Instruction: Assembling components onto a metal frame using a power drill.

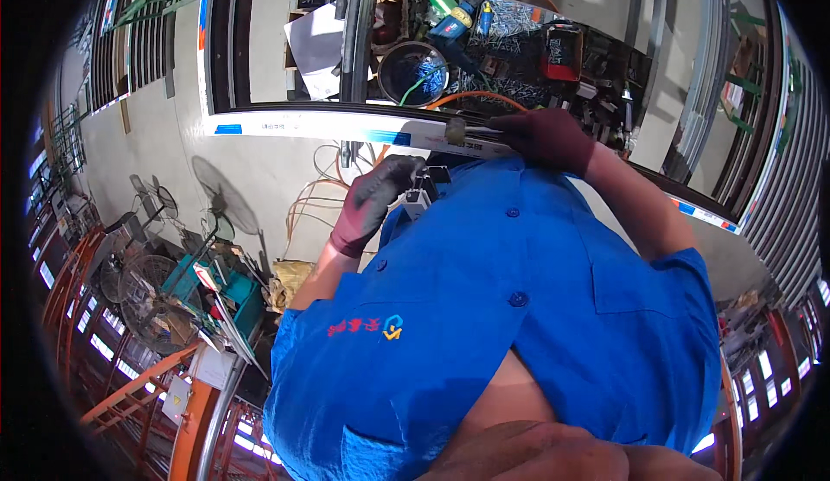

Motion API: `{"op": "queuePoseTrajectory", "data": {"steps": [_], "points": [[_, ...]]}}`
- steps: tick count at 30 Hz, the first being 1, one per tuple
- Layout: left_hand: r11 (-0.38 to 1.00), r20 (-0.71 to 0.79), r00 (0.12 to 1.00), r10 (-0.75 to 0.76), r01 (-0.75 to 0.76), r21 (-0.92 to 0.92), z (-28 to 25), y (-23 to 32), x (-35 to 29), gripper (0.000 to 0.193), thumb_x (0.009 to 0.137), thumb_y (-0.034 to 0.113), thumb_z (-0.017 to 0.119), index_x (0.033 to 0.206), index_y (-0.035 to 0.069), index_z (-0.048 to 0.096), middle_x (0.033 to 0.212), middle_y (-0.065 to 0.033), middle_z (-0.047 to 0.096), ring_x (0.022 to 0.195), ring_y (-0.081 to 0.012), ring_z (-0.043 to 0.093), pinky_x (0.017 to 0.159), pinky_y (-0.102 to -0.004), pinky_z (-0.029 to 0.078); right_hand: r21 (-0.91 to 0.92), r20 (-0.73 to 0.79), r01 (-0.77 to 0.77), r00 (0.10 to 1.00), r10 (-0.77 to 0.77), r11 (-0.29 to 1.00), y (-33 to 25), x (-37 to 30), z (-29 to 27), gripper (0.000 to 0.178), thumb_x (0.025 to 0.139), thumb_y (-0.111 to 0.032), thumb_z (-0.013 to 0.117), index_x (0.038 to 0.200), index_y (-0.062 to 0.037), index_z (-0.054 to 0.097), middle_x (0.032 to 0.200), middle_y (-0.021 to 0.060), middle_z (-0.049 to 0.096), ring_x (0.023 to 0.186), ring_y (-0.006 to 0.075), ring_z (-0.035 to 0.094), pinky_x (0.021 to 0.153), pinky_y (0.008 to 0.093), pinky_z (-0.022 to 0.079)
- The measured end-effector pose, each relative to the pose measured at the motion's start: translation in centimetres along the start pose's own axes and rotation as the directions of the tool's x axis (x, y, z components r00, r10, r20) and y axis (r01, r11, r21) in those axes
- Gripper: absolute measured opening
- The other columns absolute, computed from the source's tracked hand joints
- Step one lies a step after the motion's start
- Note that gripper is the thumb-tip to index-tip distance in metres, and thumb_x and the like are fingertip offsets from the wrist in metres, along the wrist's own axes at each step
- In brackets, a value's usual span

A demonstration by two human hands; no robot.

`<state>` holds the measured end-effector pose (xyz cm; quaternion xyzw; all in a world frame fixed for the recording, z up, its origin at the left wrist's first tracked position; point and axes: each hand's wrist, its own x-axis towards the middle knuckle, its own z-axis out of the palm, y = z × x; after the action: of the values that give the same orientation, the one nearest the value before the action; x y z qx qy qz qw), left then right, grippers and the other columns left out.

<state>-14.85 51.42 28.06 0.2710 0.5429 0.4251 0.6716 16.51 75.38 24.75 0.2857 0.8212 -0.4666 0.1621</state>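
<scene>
My left hand [373,203], in a grey and maroon work glove, is closed at a short white and black profile piece [418,200] close to my blue shirt. Part of that piece is hidden by the fingers and the shirt. My right hand [552,140], in a maroon glove, is wrapped round the handle of a small hammer or mallet. Its blunt yellowish-grey head [456,131] points left, over the near bar of a large frame. That bar [320,127] is dark with white and blue protective film, and runs across in front of me.
Inside the frame's outline lie a round bucket [413,75] with blue items, a power drill [456,21], many loose screws [519,23] and a red bin [564,53]. An orange hose [475,96] crosses there. Hoses [316,204], fans [225,196] and a teal crate [212,286] are at left.
</scene>
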Motion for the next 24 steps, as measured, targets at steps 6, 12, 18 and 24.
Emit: {"op": "queuePoseTrajectory", "data": {"steps": [6, 12, 18, 24], "points": [[0.996, 0.177, 0.982, -0.067, 0.055, 0.073, -1.6, 0.8, 2.9, 0.073, 0.086, 0.002, 0.089, 0.154, 0.003, 0.059, 0.155, -0.0108, 0.062, 0.14, -0.0224, 0.063, 0.121, -0.0395, 0.05, 0.257, 0.076, -0.06, 0.996, 0.042, 0.965, 2.6, -3.1, 0.0, 0.056, 0.103, -0.017, 0.07, 0.158, -0.0101, 0.061, 0.127, 0.0141, 0.079, 0.107, 0.0201, 0.075, 0.092, 0.0384, 0.06], [0.998, 0.246, 0.969, -0.023, 0.038, -0.058, -2.0, 3.4, 13.3, 0.062, 0.096, 0.002, 0.081, 0.153, 0.001, 0.058, 0.125, -0.0145, 0.074, 0.114, -0.0225, 0.074, 0.101, -0.0389, 0.061, 0.637, 0.151, -0.343, 0.934, 0.323, 0.691, -0.9, -6.8, -2.6, 0.064, 0.109, -0.018, 0.068, 0.168, -0.0067, 0.047, 0.123, 0.0032, 0.069, 0.096, 0.0086, 0.058, 0.084, 0.0276, 0.053], [0.652, 0.377, 0.925, -0.05, -0.256, 0.714, -2.3, 0.7, 20.7, 0.065, 0.099, 0.035, 0.084, 0.15, 0.001, 0.065, 0.135, -0.0126, 0.076, 0.124, -0.0172, 0.07, 0.111, -0.033, 0.053, 0.847, -0.158, -0.061, 0.919, 0.36, 0.528, -4.6, -10.6, -1.4, 0.053, 0.118, -0.022, 0.055, 0.168, -0.0082, 0.046, 0.107, 0.002, 0.073, 0.078, 0.0039, 0.06, 0.065, 0.0226, 0.05], [0.713, 0.441, 0.768, -0.465, 0.03, 0.7, -3.1, 1.0, 22.0, 0.063, 0.097, 0.044, 0.085, 0.14, -0.001, 0.073, 0.134, -0.0175, 0.077, 0.121, -0.0226, 0.073, 0.106, -0.0386, 0.054, 0.806, -0.267, -0.092, 0.825, 0.498, 0.584, -2.6, -12.1, 3.0, 0.049, 0.115, -0.03, 0.064, 0.156, -0.0048, 0.061, 0.083, -0.0055, 0.056, 0.065, 0.0017, 0.046, 0.054, 0.022, 0.037]]}}
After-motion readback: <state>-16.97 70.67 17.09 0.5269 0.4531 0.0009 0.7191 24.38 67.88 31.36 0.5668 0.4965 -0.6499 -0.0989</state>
